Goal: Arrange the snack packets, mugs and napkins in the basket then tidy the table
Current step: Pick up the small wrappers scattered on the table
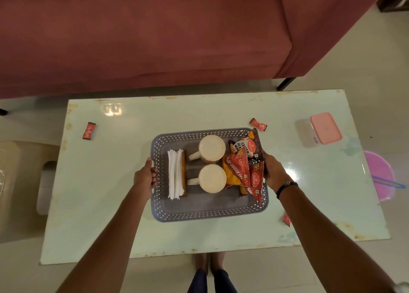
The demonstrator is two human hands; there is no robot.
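A grey perforated basket [199, 214] sits mid-table. Inside it, white napkins [175, 174] in a brown holder stand at the left. Two cream mugs, one further away [212, 147] and one closer to me [213, 178], sit in the middle. Several red and yellow snack packets [242, 169] are piled at the right. My left hand [145, 177] grips the basket's left rim. My right hand [274, 173] holds the right rim, beside the packets.
Small red wrappers lie on the pale glass table [110, 204]: one at the left [89, 130], one behind the basket [258, 124], one at the front right [286, 220]. A pink-lidded box [323, 128] stands far right. A maroon sofa [155, 38] lies beyond the table.
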